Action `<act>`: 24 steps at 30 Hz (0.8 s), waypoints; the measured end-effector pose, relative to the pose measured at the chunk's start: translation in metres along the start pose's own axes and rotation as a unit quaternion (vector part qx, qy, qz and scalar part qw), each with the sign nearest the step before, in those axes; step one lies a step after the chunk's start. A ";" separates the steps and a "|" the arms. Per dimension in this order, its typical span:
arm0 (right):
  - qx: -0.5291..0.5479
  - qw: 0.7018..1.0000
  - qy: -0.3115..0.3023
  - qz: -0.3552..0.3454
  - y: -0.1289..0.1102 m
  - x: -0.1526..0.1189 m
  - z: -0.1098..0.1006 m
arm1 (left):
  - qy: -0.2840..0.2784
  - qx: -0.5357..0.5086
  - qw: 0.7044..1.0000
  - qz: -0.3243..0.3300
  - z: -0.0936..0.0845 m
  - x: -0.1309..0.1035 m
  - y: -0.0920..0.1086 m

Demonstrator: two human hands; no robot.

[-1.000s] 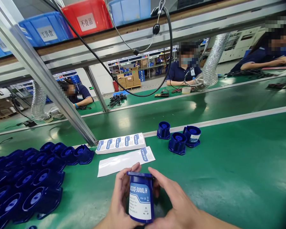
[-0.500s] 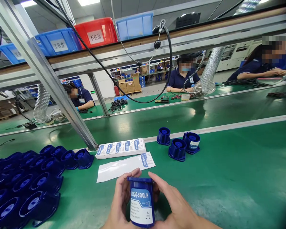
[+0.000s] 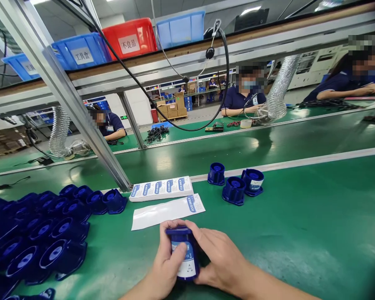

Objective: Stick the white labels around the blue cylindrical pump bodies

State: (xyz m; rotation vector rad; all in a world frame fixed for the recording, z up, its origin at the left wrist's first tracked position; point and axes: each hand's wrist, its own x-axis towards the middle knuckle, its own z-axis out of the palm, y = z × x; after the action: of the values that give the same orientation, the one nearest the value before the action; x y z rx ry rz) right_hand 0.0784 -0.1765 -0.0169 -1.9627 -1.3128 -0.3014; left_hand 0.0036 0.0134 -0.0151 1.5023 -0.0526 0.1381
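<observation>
- Red bin (image 3: 131,29), eleven o'clock: I read 不良品.
- Blue bin (image 3: 81,42), ten o'clock: 工具盒.
- Left hand (image 3: 167,264) and right hand (image 3: 220,256), six o'clock, wrapped round a glossy, flange-topped blue housing (image 3: 179,236).
- Its blue-and-white label (image 3: 187,268), partly under the left thumb (image 3: 178,253).

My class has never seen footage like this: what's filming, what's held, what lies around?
No machine: a person works bare-handed, filmed by a head-worn camera looking forward and down. The left hand and right hand hold a dark blue, cup-shaped plastic housing with a blue and white label. On the green tabletop, many dark blue housings fill the left; three similar housings stand to the right; between lie a white stack of printed labels and a mostly blank white strip.
</observation>
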 end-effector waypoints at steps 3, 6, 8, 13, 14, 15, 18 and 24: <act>-0.037 0.999 -0.032 0.007 0.002 0.003 0.001 | 0.008 0.018 1.000 -0.001 0.006 0.001 0.002; -0.051 0.998 -0.037 0.000 0.006 0.001 0.003 | -0.016 0.013 1.000 -0.006 0.007 0.002 0.006; -0.051 0.998 -0.028 -0.016 0.010 0.000 0.004 | -0.038 0.015 0.999 0.002 0.006 0.002 0.007; -0.008 1.000 -0.011 -0.002 0.017 0.001 0.003 | -0.076 -0.008 0.997 -0.008 0.007 0.001 0.003; 0.002 1.000 -0.011 0.004 0.018 0.002 0.003 | -0.077 -0.025 0.997 -0.010 0.008 0.001 0.002; 0.009 1.000 -0.014 0.008 0.019 0.002 0.002 | -0.075 -0.045 0.996 -0.012 0.009 0.001 0.002; 0.017 0.999 -0.034 0.025 0.021 0.003 0.002 | -0.068 -0.087 0.994 -0.013 0.010 0.003 0.000; -0.067 0.997 -0.010 0.031 0.020 0.004 0.002 | -0.030 -0.089 0.992 -0.086 0.000 0.008 -0.011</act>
State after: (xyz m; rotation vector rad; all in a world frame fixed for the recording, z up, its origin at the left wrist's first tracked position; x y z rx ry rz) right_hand 0.0970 -0.1766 -0.0254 -2.1191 -1.2696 -0.3486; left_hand 0.0124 0.0136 -0.0246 1.3269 0.0149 -0.0495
